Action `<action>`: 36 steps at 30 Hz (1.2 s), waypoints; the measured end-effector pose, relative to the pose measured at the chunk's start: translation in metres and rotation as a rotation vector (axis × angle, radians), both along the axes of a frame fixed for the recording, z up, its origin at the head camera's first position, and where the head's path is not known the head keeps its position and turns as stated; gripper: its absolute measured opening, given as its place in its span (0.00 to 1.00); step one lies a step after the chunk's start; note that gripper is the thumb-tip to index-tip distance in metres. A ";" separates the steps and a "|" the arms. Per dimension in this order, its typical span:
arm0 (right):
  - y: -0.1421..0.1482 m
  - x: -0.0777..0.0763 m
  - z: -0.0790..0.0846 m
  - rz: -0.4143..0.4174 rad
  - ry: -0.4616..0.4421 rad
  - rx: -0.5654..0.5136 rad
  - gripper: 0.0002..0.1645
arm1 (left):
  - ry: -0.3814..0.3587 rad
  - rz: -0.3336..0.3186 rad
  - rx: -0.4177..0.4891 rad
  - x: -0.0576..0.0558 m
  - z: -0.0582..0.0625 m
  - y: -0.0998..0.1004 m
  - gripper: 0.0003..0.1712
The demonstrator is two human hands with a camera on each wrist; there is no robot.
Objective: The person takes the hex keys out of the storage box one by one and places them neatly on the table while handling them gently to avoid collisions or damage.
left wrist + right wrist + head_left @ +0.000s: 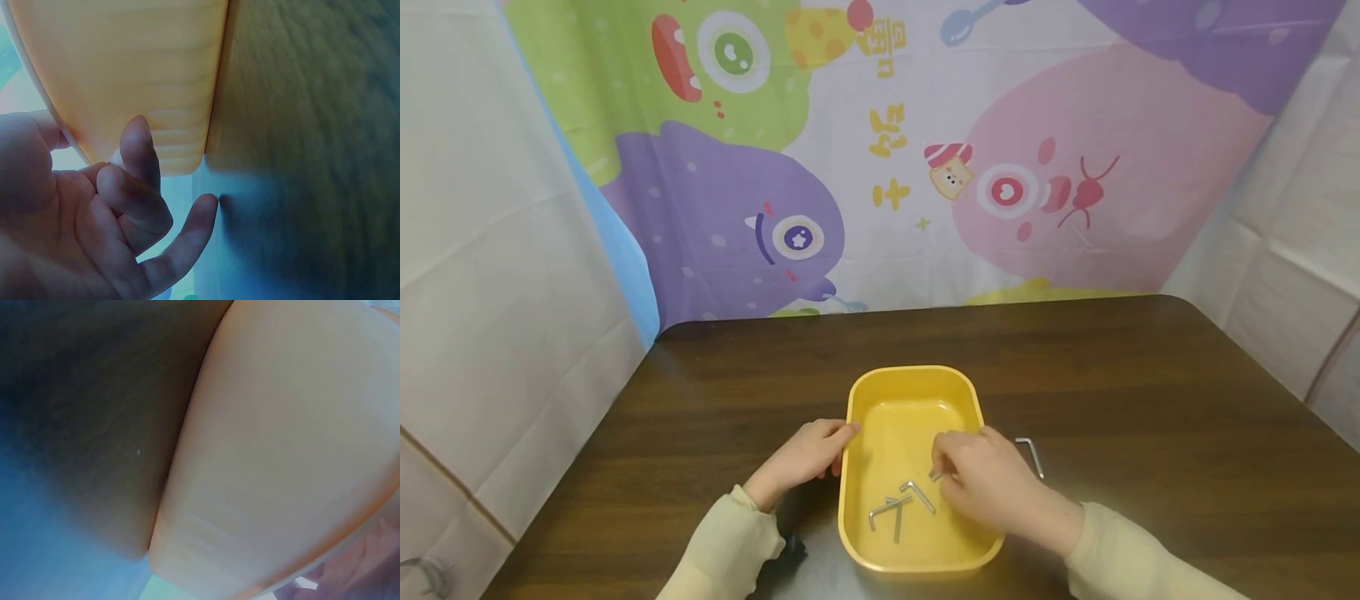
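Note:
A yellow tray stands on the table, with several silver hex keys lying near its front end. My left hand grips the tray's left rim, thumb over the edge and the other fingers along the outer wall. Reaching over the right rim, my right hand has its fingers bent down inside the tray. A short metal end, apparently another hex key, shows at the fingertips; the rest is hidden by the hand. One more hex key rests on the table right of the tray.
The dark wooden table stretches around the tray. Behind it hangs a cartoon-printed cloth, and pale panels rise on both sides. A small dark object lies beside the left sleeve.

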State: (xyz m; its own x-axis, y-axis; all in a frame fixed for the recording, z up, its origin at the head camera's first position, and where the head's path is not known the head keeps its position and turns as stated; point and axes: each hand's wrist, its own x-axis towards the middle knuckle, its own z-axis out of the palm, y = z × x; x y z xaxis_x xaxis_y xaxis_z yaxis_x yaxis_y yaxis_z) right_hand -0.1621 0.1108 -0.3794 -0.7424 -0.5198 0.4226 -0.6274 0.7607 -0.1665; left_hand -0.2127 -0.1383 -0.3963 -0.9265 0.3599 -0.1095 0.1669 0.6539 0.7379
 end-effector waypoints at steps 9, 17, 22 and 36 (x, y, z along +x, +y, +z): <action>0.001 -0.002 0.003 -0.014 -0.020 -0.043 0.11 | 0.001 0.000 -0.001 0.000 0.001 0.001 0.20; 0.003 -0.004 0.006 -0.063 -0.055 -0.093 0.12 | -0.005 -0.006 0.007 0.000 0.001 0.000 0.21; 0.005 -0.003 0.009 -0.094 -0.079 -0.123 0.12 | -0.007 -0.004 0.001 0.000 0.001 0.000 0.21; 0.015 -0.010 0.019 -0.094 -0.011 -0.232 0.12 | 0.003 -0.009 -0.004 -0.001 -0.001 -0.001 0.21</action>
State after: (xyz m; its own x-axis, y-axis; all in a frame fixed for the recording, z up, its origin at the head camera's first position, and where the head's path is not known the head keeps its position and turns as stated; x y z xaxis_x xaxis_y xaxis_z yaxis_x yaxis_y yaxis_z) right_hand -0.1722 0.1262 -0.3601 -0.7882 -0.3380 0.5143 -0.5527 0.7564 -0.3499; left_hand -0.2135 -0.1392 -0.3970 -0.9235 0.3679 -0.1082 0.1750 0.6553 0.7348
